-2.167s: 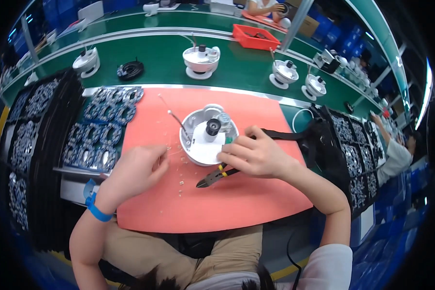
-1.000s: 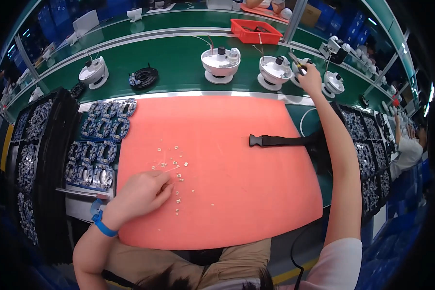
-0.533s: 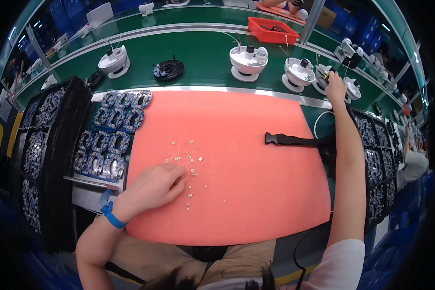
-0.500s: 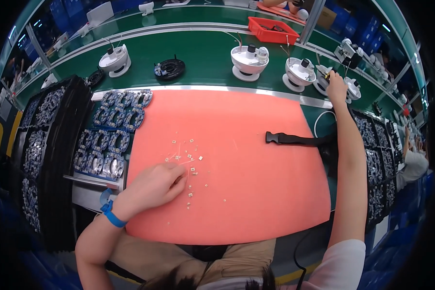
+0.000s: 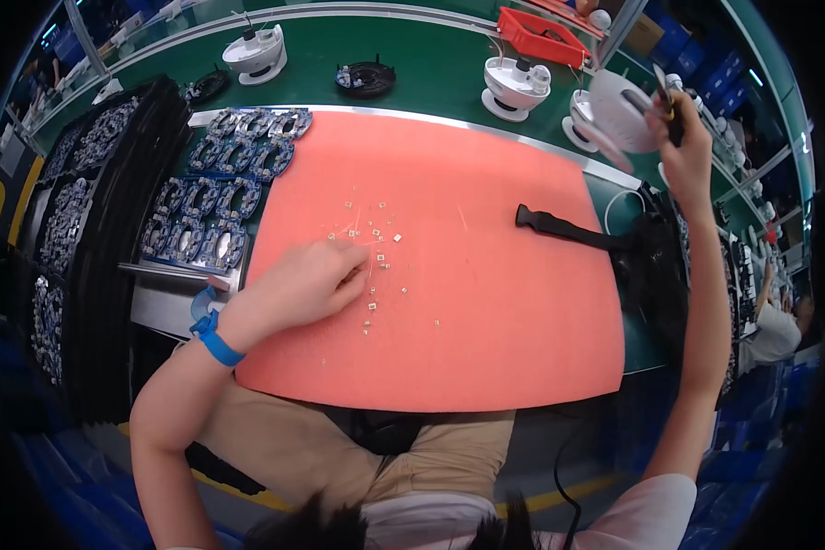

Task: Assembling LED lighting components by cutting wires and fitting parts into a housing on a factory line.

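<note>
My left hand (image 5: 307, 282), with a blue wrist strap (image 5: 218, 341), rests on the pink mat (image 5: 486, 302). Its fingers are curled together beside small scattered square chips (image 5: 373, 306); whatever they may pinch is hidden. Out over the far right of the bench, my right hand (image 5: 687, 151) is raised and closed round a tool with black and yellow handles (image 5: 675, 119), its metal tip pointing up. A white dome-shaped housing (image 5: 619, 115), tilted and blurred, hangs at the same fingers and seems gripped with the tool.
Blue ring-shaped circuit boards (image 5: 220, 197) lie in rows left of the mat, beside black trays (image 5: 110, 247) of boards. White housings (image 5: 515, 87), a black ring part (image 5: 367, 78) and a red bin (image 5: 541, 37) stand behind. A black buckle strap (image 5: 564, 225) crosses the mat's right side.
My right hand has lifted up, with the tool, and a white housing has come off the bench with it. The left hand stays curled on the mat. The whole view has shifted.
</note>
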`<state>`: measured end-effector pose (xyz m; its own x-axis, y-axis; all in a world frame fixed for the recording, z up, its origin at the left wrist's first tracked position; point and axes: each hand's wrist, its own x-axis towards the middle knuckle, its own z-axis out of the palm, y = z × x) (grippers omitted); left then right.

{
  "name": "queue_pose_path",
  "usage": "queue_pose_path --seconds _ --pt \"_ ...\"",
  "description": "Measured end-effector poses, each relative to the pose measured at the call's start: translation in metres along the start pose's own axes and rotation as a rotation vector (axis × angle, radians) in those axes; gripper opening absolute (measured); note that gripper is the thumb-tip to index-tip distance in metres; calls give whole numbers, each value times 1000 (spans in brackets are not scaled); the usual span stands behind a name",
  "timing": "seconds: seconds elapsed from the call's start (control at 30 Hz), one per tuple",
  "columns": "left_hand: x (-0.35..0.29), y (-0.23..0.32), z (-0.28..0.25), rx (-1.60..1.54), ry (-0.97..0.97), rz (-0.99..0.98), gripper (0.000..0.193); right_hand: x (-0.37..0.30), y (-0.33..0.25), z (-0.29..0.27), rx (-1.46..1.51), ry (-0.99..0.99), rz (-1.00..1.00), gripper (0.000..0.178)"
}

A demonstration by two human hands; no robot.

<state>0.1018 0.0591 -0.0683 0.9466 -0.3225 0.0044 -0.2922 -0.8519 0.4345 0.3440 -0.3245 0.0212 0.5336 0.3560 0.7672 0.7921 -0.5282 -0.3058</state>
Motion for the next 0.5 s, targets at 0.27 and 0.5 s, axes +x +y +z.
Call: queue_pose_path --seconds 0.27,0.5 --pt "-3 21 1 43 459 178 17 -94 -128 54 95 -10 -535 33" --pt "-2 47 12 41 661 477 27 -145 -151 48 175 -231 -609 27"
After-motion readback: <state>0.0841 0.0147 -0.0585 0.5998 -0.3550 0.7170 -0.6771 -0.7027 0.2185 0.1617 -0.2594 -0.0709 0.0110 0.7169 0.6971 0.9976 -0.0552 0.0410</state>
